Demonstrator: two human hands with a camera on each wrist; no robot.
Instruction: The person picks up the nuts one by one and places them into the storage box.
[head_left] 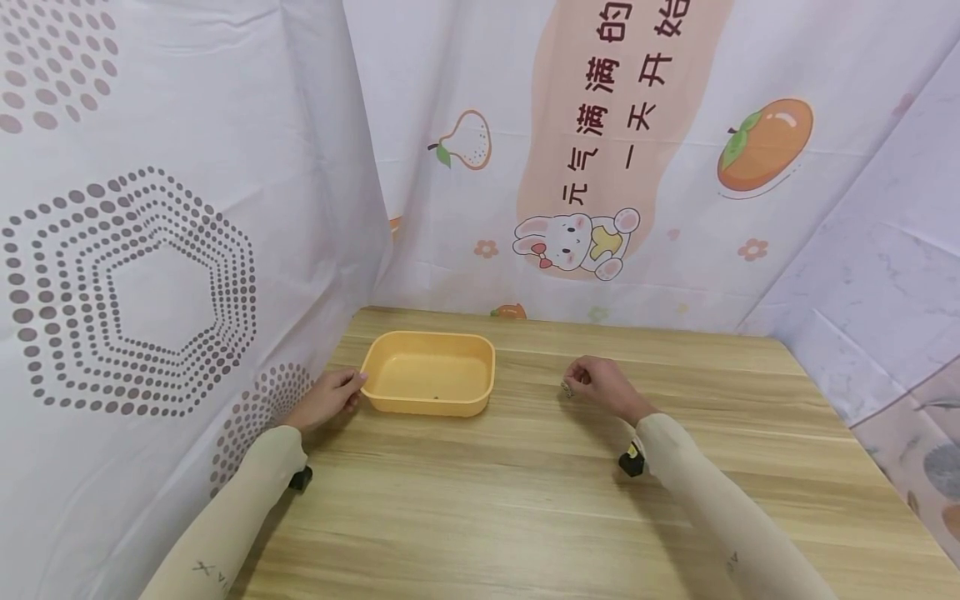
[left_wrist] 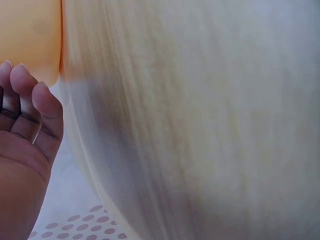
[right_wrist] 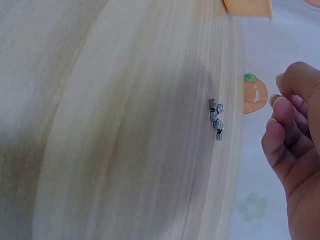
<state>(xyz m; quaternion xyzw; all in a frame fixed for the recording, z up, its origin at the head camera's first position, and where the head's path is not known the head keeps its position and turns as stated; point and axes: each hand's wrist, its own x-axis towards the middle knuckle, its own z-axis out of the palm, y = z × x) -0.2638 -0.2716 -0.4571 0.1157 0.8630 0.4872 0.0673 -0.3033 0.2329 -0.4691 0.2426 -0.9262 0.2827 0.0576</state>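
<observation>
My left hand (head_left: 333,396) is at the left end of a yellow plastic tray (head_left: 480,405), thumb on the rim and the other fingers curled below it outside. In the left wrist view the curled fingers (left_wrist: 47,102) lie against the tray's corner (left_wrist: 30,45). One small dark piece (head_left: 436,398) lies inside the tray. To the right, my right hand (head_left: 603,387) hovers low over the table, fingers bent and tips close together. Several small metal nuts (head_left: 567,389) lie in a cluster just under it. I cannot tell whether a nut is between those fingertips.
A wood-grain table (head_left: 480,500) spreads under everything. Printed white cloth (head_left: 450,233) hangs along its back edge, and another dotted cloth (head_left: 300,208) hangs close by the left arm. Each wrist carries a black camera (head_left: 632,461).
</observation>
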